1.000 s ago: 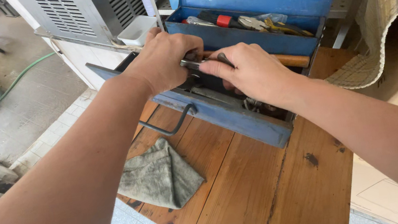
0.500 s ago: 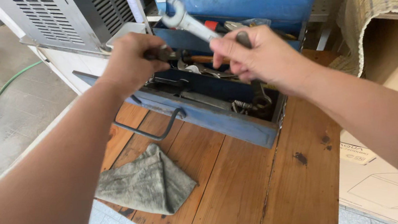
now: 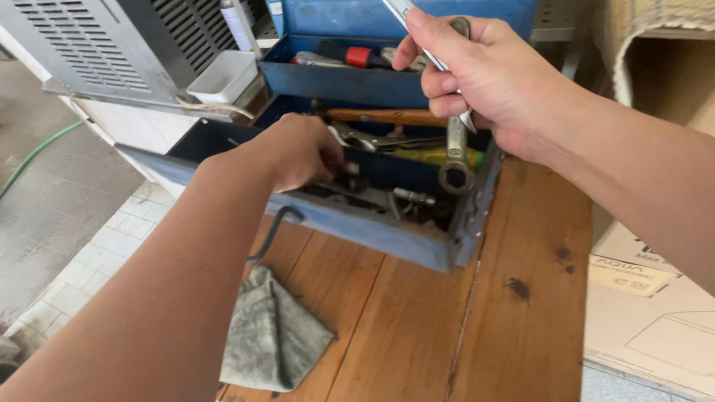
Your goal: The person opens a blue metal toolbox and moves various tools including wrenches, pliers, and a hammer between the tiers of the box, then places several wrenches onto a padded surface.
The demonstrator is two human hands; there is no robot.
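- The combination wrench (image 3: 414,30) is held up above the open blue metal toolbox (image 3: 398,232), slanting from its open-end head near the top edge of the view down to its ring end (image 3: 457,175), which hangs just over the toolbox's right end; none of it touches the toolbox
- The right hand (image 3: 489,85) is clenched round the wrench's shank, fingers wrapped over it, above the right half of the toolbox
- The left hand (image 3: 297,149) reaches into the lower compartment of the toolbox, at its left half; its fingers are curled down among the tools there, but whether they grasp one I cannot tell
- Inside the toolbox, right of the left hand, lie a wooden-handled tool (image 3: 384,119) and a yellow-handled one (image 3: 438,156); the raised upper tray (image 3: 334,86) behind holds a red-handled screwdriver (image 3: 349,55)
- The toolbox stands on a wooden table (image 3: 448,344); a crumpled grey rag (image 3: 269,334) lies on the table in front of the toolbox, near its left end
- Behind the toolbox to the left sits a small white plastic tray (image 3: 224,76); flat cardboard (image 3: 705,295) lies to the toolbox's right
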